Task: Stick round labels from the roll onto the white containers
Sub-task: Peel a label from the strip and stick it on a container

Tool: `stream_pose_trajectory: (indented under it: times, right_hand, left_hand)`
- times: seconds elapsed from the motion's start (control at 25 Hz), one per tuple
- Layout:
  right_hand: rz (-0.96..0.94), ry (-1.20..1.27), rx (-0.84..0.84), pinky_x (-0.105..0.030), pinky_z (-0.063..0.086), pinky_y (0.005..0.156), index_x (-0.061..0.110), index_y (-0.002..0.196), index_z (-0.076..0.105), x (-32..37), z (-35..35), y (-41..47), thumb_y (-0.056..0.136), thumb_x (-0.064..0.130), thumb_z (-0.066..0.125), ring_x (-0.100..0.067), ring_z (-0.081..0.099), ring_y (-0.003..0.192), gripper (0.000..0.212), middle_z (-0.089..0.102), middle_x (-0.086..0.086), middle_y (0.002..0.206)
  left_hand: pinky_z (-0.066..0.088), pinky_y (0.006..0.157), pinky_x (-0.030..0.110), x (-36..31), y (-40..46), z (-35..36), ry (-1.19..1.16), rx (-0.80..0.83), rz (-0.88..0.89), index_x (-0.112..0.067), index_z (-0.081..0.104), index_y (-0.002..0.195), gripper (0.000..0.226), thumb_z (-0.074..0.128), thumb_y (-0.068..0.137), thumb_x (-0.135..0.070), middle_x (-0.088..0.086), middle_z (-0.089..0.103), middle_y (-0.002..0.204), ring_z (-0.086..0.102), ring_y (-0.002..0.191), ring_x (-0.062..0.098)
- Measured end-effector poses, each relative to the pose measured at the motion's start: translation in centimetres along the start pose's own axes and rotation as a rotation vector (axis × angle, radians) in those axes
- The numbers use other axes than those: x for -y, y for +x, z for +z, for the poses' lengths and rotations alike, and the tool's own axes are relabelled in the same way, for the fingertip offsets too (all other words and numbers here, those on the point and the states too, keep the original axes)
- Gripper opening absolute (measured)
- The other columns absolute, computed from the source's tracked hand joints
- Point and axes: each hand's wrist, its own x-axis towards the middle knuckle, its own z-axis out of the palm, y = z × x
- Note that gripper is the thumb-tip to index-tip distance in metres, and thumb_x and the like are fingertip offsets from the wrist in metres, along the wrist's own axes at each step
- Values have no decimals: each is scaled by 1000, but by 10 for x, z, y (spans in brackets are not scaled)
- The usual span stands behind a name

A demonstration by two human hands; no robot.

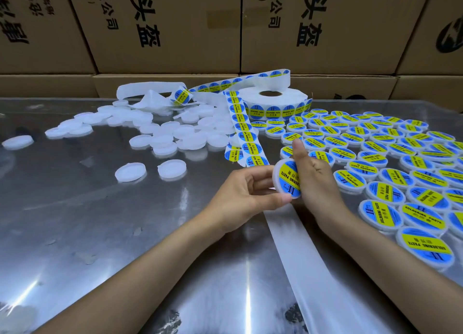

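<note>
Right of the label roll (274, 98), labelled tubs (375, 158) blanket the table (75, 221). Near it, left hand (240, 196) and right hand (313, 181) both pinch one container (286, 178), tilted up. Looks light, stiff, slick plastic, so grab the rim.

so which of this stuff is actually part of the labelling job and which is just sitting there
Part of the job:
- white round container with blue-and-yellow label, held by left hand and right hand
- white label roll
- strip of round labels
- bare white containers
- labelled containers

Just lying about:
- brown cardboard boxes
- spent white backing strip
</note>
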Motion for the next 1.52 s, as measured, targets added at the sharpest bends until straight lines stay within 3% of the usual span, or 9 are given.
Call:
stream_pose_trajectory:
  times: [0.16, 0.4, 0.56, 0.64, 0.76, 0.92, 1.08, 1.2, 1.52]
  right_hand:
    - [-13, -2, 69, -8, 30, 33, 20, 32, 46, 0, -1, 1, 97, 39, 39, 1, 39, 29, 68, 40, 11, 32]
    - [-74, -223, 321, -16, 38, 40, 14, 95, 64, -14, -5, 7, 93, 27, 54, -9, 57, 45, 17, 67, -5, 65]
    - [-84, -323, 196, -18, 38, 45, 24, 83, 63, -18, -12, 13, 96, 28, 50, -2, 53, 42, 19, 61, 11, 52]
    - [-67, -587, 110, -24, 35, 49, 24, 82, 62, -20, -23, 19, 97, 36, 45, -1, 50, 42, 26, 56, 10, 43]
    - [-8, -820, 120, -27, 33, 52, 27, 97, 64, -23, -34, 23, 97, 45, 39, -5, 53, 52, 31, 57, 6, 51]
    - [-13, -942, 32, -33, 42, 67, 29, 108, 61, -20, -33, 22, 92, 54, 42, -23, 59, 88, 36, 65, 4, 87]
    - [-182, -970, 5, -35, 44, 71, 32, 114, 58, -15, -26, 16, 93, 38, 49, -25, 59, 93, 23, 66, 6, 88]
    - [-253, -967, 184, -33, 46, 77, 32, 120, 52, -19, -15, 7, 90, 27, 54, -17, 56, 99, 31, 60, 15, 94]
    - [-117, -1272, 139, -38, 34, 95, 15, 129, 42, -31, -22, 14, 95, 43, 44, -26, 46, 121, 44, 56, -8, 126]
  left_hand:
    - [51, 68, 16, -4, 3, -12, -8, 14, -95, -19, 67, 106, 19, 55, 93, -13, -2, 73, 94, 69, 90, 11]
    - [55, 59, 27, 3, 10, -22, 85, -213, -125, -18, 69, 89, 24, 47, 98, -17, 0, 71, 72, 67, 61, 14]
    - [52, 81, 38, 7, 7, -43, 889, -268, 5, -26, 67, 106, 23, 46, 97, -29, -6, 72, 91, 66, 87, 18]
    - [47, 90, 38, 8, 5, -55, 1243, -316, -63, -30, 56, 123, 31, 47, 94, -34, -6, 63, 121, 57, 110, 20]
    - [29, 107, 44, 15, 3, -73, 1467, -363, -367, -21, 30, 143, 62, 44, 91, -52, 8, 19, 155, 27, 137, 29]
    - [10, 112, 53, 18, 2, -83, 1538, -442, -634, -20, 9, 150, 83, 28, 87, -71, 13, -8, 158, 1, 143, 39]
    - [23, 109, 46, 19, 3, -88, 1469, -442, -668, -10, 27, 144, 71, 26, 94, -61, 15, 23, 153, 18, 140, 38]
    - [39, 85, 37, 18, 4, -86, 1521, -437, -402, -10, 54, 107, 37, 38, 97, -43, 9, 57, 120, 49, 112, 32]
    - [36, 67, 31, 19, 6, -79, 1328, -503, -211, -18, 52, 91, 13, 48, 96, -29, 5, 65, 101, 55, 92, 31]
